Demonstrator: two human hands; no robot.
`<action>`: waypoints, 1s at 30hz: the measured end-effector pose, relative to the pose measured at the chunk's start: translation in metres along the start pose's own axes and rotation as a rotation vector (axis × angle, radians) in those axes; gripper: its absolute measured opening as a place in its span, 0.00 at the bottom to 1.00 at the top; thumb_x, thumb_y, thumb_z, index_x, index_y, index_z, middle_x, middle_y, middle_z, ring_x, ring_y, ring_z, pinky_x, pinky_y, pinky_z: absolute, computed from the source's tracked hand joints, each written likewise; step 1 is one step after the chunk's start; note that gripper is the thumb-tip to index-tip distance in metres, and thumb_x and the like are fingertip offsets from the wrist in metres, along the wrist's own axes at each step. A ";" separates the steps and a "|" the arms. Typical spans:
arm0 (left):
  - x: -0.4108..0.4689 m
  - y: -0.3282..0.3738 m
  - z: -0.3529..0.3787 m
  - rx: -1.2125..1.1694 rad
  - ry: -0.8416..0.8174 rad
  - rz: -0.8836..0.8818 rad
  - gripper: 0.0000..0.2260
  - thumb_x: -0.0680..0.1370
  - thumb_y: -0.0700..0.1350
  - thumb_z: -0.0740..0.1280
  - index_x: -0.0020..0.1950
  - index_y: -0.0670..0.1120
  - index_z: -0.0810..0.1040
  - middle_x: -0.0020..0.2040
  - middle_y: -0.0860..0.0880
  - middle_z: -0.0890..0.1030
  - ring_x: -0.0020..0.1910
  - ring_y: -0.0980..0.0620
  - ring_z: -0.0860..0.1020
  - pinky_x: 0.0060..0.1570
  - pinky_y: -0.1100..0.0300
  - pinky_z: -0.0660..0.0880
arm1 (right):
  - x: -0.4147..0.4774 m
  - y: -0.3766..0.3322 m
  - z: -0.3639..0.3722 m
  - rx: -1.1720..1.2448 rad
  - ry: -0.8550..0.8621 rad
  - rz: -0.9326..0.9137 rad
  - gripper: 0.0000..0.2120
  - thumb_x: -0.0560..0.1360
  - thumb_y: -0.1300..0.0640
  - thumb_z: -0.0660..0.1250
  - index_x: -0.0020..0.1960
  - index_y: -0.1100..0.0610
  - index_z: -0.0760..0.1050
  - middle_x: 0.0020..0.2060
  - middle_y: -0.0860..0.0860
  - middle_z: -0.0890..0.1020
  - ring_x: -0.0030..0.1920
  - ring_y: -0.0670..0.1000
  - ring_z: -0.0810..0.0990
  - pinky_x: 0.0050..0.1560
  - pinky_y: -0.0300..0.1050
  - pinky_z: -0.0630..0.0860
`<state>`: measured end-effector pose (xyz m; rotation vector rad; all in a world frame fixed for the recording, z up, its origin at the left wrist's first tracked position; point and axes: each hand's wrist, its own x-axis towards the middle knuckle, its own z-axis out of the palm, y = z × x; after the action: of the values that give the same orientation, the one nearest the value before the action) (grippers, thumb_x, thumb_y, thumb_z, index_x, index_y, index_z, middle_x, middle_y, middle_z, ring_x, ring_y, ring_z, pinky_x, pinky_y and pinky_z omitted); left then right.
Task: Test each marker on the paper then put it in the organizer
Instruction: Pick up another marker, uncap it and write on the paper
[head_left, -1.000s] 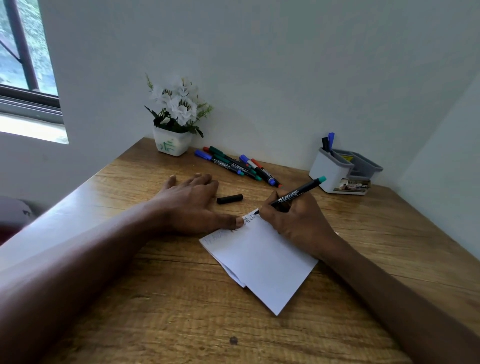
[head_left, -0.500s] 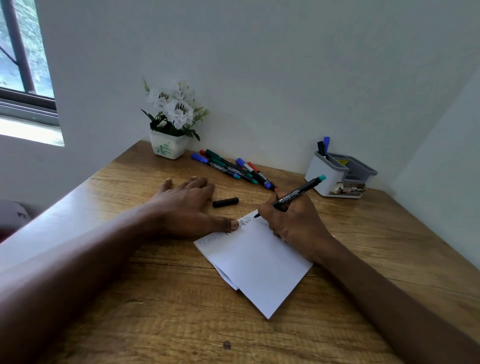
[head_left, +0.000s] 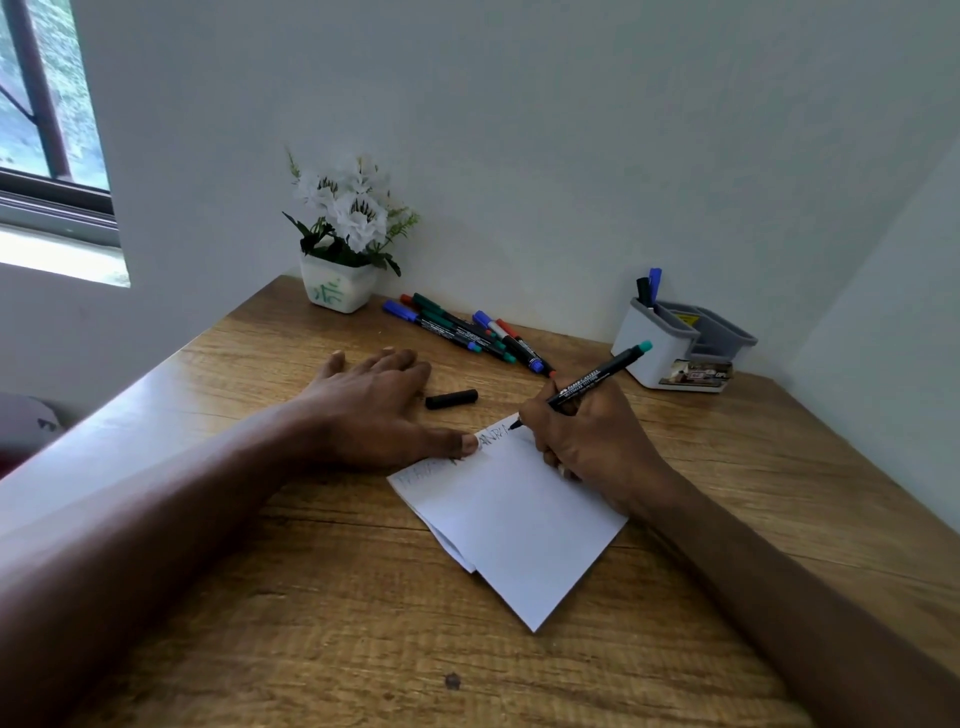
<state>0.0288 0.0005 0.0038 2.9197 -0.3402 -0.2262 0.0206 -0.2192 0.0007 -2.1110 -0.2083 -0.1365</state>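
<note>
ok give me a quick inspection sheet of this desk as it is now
surface: wooden desk, one small dark spot near the front edge
job's things: paper with scribbles along its far edge; teal-ended marker, tip on the paper; black cap lying loose; untested markers in a heap by the wall; organizer holding two stored markers
clutter: flower pot in the far corner
grippers: left hand flat, thumb on the paper's edge; right hand grips the teal-ended marker
cables: nothing seen
surroundings: white walls, window at upper left
</note>
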 end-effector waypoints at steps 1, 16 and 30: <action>0.000 0.000 0.000 -0.001 -0.002 -0.001 0.47 0.70 0.77 0.56 0.82 0.53 0.49 0.83 0.52 0.46 0.81 0.51 0.46 0.78 0.39 0.42 | 0.000 0.000 0.000 0.005 -0.011 0.004 0.07 0.75 0.59 0.71 0.41 0.61 0.78 0.26 0.52 0.79 0.24 0.47 0.75 0.23 0.38 0.70; 0.001 0.000 -0.001 -0.005 -0.006 0.002 0.47 0.70 0.77 0.56 0.82 0.53 0.50 0.83 0.52 0.47 0.81 0.50 0.47 0.78 0.39 0.42 | 0.009 0.003 -0.002 -0.113 0.003 -0.094 0.09 0.74 0.59 0.72 0.36 0.58 0.78 0.24 0.47 0.77 0.25 0.44 0.75 0.31 0.42 0.72; 0.001 0.000 -0.001 -0.002 -0.010 0.000 0.47 0.70 0.77 0.56 0.82 0.54 0.49 0.83 0.51 0.46 0.81 0.50 0.46 0.78 0.39 0.43 | 0.008 0.006 -0.001 -0.090 0.014 -0.069 0.08 0.75 0.59 0.71 0.38 0.60 0.79 0.22 0.47 0.77 0.23 0.43 0.74 0.27 0.35 0.71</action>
<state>0.0296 0.0005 0.0044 2.9173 -0.3408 -0.2410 0.0301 -0.2226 -0.0023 -2.1921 -0.2710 -0.2052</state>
